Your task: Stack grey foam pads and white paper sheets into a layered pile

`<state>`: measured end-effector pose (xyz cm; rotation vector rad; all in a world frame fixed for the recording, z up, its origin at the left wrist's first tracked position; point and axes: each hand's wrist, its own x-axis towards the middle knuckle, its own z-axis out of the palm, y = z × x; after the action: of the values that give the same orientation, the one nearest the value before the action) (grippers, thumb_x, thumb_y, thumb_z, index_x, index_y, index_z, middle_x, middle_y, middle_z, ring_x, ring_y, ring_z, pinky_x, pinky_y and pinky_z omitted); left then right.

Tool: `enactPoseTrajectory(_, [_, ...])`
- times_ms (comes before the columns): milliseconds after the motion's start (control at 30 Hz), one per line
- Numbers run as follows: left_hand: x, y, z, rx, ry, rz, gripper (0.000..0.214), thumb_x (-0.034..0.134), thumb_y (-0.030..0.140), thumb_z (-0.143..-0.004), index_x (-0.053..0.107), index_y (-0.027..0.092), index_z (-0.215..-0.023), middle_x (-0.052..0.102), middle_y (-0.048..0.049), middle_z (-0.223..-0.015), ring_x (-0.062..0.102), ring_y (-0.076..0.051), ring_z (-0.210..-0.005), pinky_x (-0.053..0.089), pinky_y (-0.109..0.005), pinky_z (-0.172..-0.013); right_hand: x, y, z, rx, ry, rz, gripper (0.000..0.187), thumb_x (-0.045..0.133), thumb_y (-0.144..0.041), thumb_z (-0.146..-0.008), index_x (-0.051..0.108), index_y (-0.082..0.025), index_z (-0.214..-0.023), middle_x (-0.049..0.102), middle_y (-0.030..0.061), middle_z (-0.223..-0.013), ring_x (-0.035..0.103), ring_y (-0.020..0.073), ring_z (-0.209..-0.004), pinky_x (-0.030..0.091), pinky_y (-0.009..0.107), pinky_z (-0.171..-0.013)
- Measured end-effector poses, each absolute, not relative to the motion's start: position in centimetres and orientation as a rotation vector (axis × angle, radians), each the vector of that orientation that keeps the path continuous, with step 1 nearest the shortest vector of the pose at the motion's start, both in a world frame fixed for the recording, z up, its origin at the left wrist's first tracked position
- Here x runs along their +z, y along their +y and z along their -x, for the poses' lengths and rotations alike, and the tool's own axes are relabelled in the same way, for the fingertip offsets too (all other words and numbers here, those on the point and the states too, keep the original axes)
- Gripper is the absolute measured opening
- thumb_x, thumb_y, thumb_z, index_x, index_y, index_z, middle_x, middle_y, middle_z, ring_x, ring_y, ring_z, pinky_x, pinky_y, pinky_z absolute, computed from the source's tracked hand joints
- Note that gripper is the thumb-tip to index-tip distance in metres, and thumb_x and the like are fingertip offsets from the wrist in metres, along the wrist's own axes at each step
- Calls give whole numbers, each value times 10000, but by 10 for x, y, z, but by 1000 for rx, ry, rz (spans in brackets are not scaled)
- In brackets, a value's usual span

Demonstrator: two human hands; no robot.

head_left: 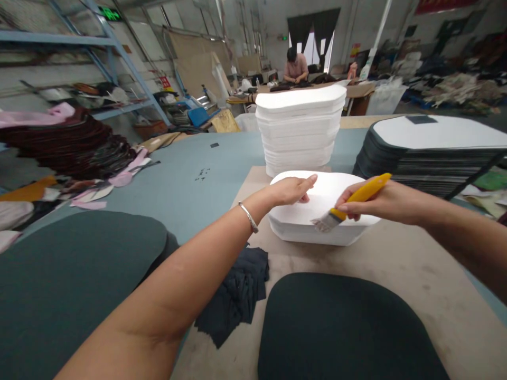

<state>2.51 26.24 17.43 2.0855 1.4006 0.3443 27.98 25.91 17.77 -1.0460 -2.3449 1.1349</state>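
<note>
My right hand (362,199) grips the yellow handle of a paintbrush (366,191). Its pale bristles point down and left, at the front edge of a low stack of white cut sheets (291,214). My left hand (292,191), with a silver bangle at the wrist, is over the left part of the same stack. Its thumb stands apart from the bent fingers, and nothing shows between them. Closer to me lies a dark green rounded panel (344,327). Left of it is a pile of small dark fabric pieces (241,285).
A tall stack of white sheets (299,132) stands behind the low one. At right is a dark stack with a white top (439,134); at left, more dark green panels (79,258). A brownish board (431,279) covers part of the table. Another person (296,67) works far back.
</note>
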Motion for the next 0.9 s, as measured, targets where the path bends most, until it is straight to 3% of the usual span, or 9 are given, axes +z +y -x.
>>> enactPoseTrajectory(100, [172, 252, -37, 138, 1449, -2475, 572, 321, 557, -1037, 707, 256, -1331, 714, -122, -1250, 642, -310, -1150, 464, -407, -1001, 187, 267, -354, 1102, -2341, 1251, 428, 739, -629, -841, 787, -217, -947, 724, 93, -872, 661, 192, -794, 522, 307, -706])
enactPoseTrajectory(200, [168, 242, -49, -37, 1544, -2689, 436, 408, 467, -1021, 745, 335, -1265, 679, -114, -1222, 636, -327, -1132, 495, -420, -910, 196, 276, -403, 1079, -2268, 1367, 390, 716, -588, -879, 789, -211, -943, 730, 127, -905, 675, 193, -822, 535, 312, -748])
enactPoseTrajectory(400, [163, 237, -55, -85, 1597, -2759, 393, 430, 411, -1021, 747, 343, -1243, 666, -106, -1149, 632, -311, -1093, 502, -398, -849, 205, 297, -379, 643, -1983, 1518, 270, 628, -404, -949, 709, -146, -952, 736, 119, -821, 662, 142, -681, 513, 276, -656])
enactPoseTrajectory(633, [173, 242, -60, -153, 1623, -2716, 385, 448, 376, -1014, 757, 297, -1230, 696, -126, -1169, 667, -317, -1058, 514, -415, -852, 179, 260, -343, 422, -1917, 1623, 162, 618, -309, -867, 660, -187, -769, 662, 21, -584, 630, 157, -543, 447, 263, -540])
enactPoseTrajectory(767, [186, 264, -91, -176, 1635, -2643, 306, 567, 339, -957, 807, 172, -1047, 755, -162, -1052, 701, -326, -992, 525, -412, -847, 171, 215, -362, 330, -1934, 1518, 289, 599, -467, -896, 655, -217, -763, 670, 16, -613, 616, 165, -527, 428, 283, -502])
enactPoseTrajectory(900, [183, 284, -149, 4, 1647, -2579, 372, 570, 426, -976, 770, 147, -1117, 755, -180, -1128, 695, -323, -1088, 532, -391, -902, 170, 183, -379, 211, -1813, 1426, 421, 620, -651, -895, 713, -241, -906, 720, 36, -736, 668, 195, -606, 517, 325, -559])
